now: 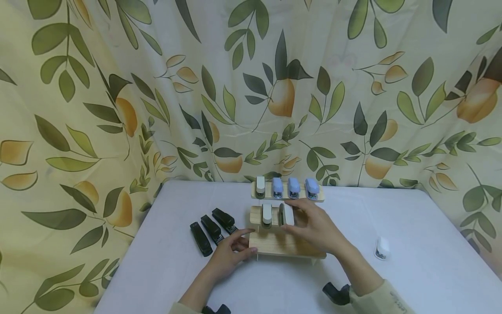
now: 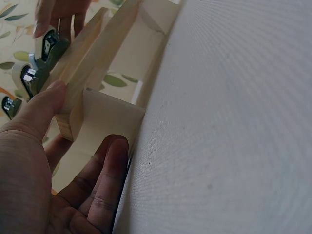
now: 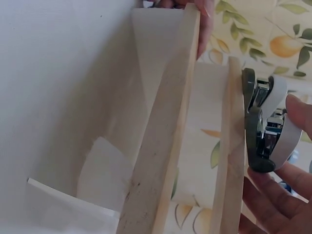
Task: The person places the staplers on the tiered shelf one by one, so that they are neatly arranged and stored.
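Note:
My right hand [image 1: 313,224] pinches a small white stapler [image 1: 288,215] at the upper step of a pale wooden stand [image 1: 282,246]. This stapler [image 3: 287,146] is tipped on its side in the right wrist view, its dark base close to the step's edge. Left of it, a second white stapler [image 1: 266,214] stands upright on the same step. The left hand [image 1: 227,257] grips the left end of the stand's lower board; in the left wrist view the thumb [image 2: 48,100] presses on the board, with other fingers by the white end support.
Behind, a wooden shelf [image 1: 286,194] bears one white stapler [image 1: 260,186] and three blue ones [image 1: 294,187]. Three black staplers [image 1: 211,229] lie left of the stand. Another white stapler [image 1: 381,248] is at the right on the white tabletop [image 1: 423,270]. A leaf-patterned curtain [image 1: 251,131] hangs behind.

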The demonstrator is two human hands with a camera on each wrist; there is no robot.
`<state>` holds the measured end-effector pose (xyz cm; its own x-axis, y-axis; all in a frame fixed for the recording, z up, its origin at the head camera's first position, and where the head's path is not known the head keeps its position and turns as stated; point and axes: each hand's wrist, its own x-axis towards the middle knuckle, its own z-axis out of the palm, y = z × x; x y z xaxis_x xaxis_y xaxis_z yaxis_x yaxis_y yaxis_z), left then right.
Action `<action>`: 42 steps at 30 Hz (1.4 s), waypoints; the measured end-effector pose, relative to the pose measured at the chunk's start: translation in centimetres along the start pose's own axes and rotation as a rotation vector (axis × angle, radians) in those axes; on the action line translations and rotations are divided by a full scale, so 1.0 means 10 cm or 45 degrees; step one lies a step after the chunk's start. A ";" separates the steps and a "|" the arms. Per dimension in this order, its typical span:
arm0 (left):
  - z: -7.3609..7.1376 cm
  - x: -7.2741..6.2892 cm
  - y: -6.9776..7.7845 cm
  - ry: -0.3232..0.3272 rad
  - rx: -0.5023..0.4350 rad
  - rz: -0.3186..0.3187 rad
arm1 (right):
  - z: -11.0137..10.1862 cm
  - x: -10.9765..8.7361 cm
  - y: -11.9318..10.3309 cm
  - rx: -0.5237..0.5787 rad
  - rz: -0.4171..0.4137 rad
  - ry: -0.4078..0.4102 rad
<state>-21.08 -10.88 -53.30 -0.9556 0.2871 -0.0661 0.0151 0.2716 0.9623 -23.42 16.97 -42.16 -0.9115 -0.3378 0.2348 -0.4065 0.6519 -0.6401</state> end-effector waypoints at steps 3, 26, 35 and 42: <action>0.00 0.00 0.01 -0.003 0.004 0.000 | 0.01 0.00 0.00 -0.001 0.003 0.004; -0.02 -0.01 0.00 -0.009 0.013 -0.014 | 0.08 0.01 0.00 -0.017 0.040 0.009; -0.01 -0.01 0.01 -0.004 0.000 -0.010 | 0.09 0.02 -0.01 -0.029 0.052 0.007; -0.01 0.00 0.00 -0.010 0.001 -0.017 | 0.10 0.02 -0.02 -0.029 0.073 0.003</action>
<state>-21.11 -11.02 -53.30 -0.9534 0.2908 -0.0808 0.0027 0.2759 0.9612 -23.44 16.06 -42.71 -0.9335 -0.2975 0.2001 -0.3548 0.6854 -0.6359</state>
